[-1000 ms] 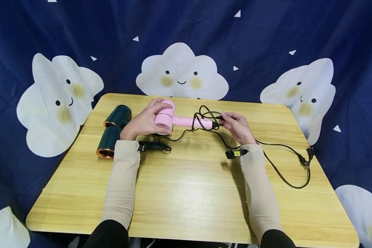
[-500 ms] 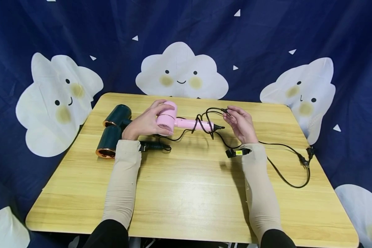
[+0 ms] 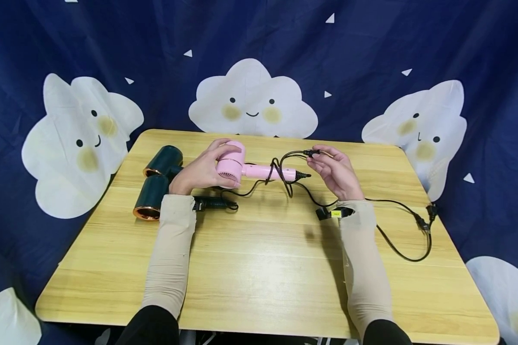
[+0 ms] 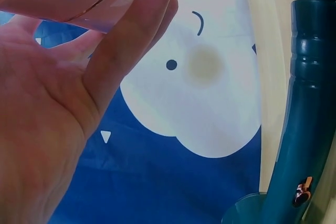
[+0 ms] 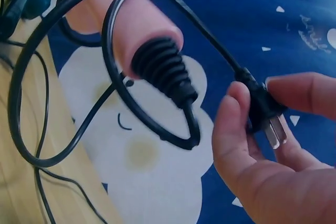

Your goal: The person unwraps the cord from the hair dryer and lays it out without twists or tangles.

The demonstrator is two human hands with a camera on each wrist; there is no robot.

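Observation:
My left hand (image 3: 205,167) grips the head of a pink hair dryer (image 3: 231,165), thumb on the near side and fingers over the far side. The dryer's handle points right, with its black cord (image 5: 105,19) looped around it. Between thumb and fingers, my right hand (image 3: 334,172) pinches the black two-pin plug (image 5: 262,103) at the cord's end; its metal prongs show in the right wrist view. The plug is held right of the handle's ribbed end (image 5: 163,66).
Two dark green hair dryers (image 3: 153,191) with copper rims lie at the table's left, one handle (image 4: 307,98) close to my left wrist. Black cords with two plugs (image 3: 427,221) lie at the right. A patterned blue curtain (image 3: 349,48) stands behind the wooden table (image 3: 259,278).
My right hand has moved up and away from the handle's end with the plug, drawing the cord loop out. The left hand stays nearly still on the pink hair dryer.

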